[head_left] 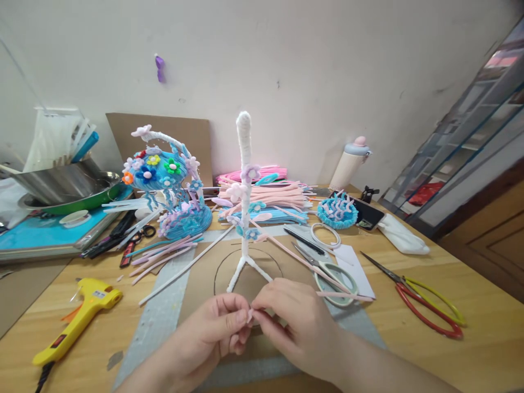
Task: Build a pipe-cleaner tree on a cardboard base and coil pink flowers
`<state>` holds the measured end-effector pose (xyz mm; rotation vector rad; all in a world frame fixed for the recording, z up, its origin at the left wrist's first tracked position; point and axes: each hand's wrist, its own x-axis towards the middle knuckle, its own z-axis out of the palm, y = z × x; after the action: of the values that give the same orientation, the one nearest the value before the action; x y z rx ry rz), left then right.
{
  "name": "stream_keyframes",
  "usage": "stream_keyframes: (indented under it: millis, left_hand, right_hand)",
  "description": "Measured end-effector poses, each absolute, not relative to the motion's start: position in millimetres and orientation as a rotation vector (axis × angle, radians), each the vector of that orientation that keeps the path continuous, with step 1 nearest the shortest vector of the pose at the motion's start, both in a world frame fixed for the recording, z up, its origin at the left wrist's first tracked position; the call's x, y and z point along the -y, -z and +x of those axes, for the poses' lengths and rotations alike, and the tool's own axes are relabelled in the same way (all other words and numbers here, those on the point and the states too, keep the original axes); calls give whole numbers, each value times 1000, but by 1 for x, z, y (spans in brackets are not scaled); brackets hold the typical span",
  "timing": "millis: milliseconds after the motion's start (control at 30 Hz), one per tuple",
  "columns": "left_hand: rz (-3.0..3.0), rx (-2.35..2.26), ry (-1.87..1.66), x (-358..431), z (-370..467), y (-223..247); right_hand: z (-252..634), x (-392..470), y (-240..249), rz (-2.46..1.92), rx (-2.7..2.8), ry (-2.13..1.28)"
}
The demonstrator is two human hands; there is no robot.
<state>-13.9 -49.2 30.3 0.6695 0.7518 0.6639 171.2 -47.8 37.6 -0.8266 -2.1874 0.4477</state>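
Fingertips of my left hand (216, 332) and my right hand (298, 322) meet low in the middle, both pinched on a small pale pink fuzzy piece (249, 315). It looks like a short bit of pipe cleaner; the fingers hide most of it. Just beyond my hands stands an upright white wrapped stem (244, 144) with splayed legs, bearing several small pink, lilac and blue flowers (237, 192). Under it lies a cardboard sheet (204, 273) with a circle drawn on it, partly covered by my hands.
A yellow glue gun (79, 311) rests at left. Green-handled scissors (338, 281) and red-and-yellow-handled scissors (426, 303) lie at right. Bundles of pipe cleaners (266, 194), a flowered blue ornament (180, 218), a blue fuzzy dish (338, 213) and a bottle (347, 166) stand behind.
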Motion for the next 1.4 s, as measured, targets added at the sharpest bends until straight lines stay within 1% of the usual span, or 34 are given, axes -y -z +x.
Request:
stream_keyframes:
  millis: [233,433,567,867,1033,1133,1267,1400]
  left_hand:
    - [625,-662,-729,48,-13,-31]
    - [583,-622,-775,47,-12,-31]
    - [620,-624,-774,47,-11,-31]
    - [709,-627,-844,46,-10,-32]
    - [815,-648,-915,47,-11,-33]
    - [823,-684,-933,47,-12,-33]
    - [777,-716,-965,46,-14,-30]
    - [682,-685,-945,44,-15,-30]
  right_hand:
    - [172,47,-36,-849,2067,-504]
    - [171,48,-40,-924,1922,-745]
    - [167,51,-38,-909,1968,-794]
    - [169,50,-24,-864,1861,-620]
    - [172,50,-29,-930,1927,-577]
    - [179,46,-35,-979,1989,-440]
    - [194,33,-42,-1323,1941,-172]
    - [207,18,-45,-1775,1934,-29]
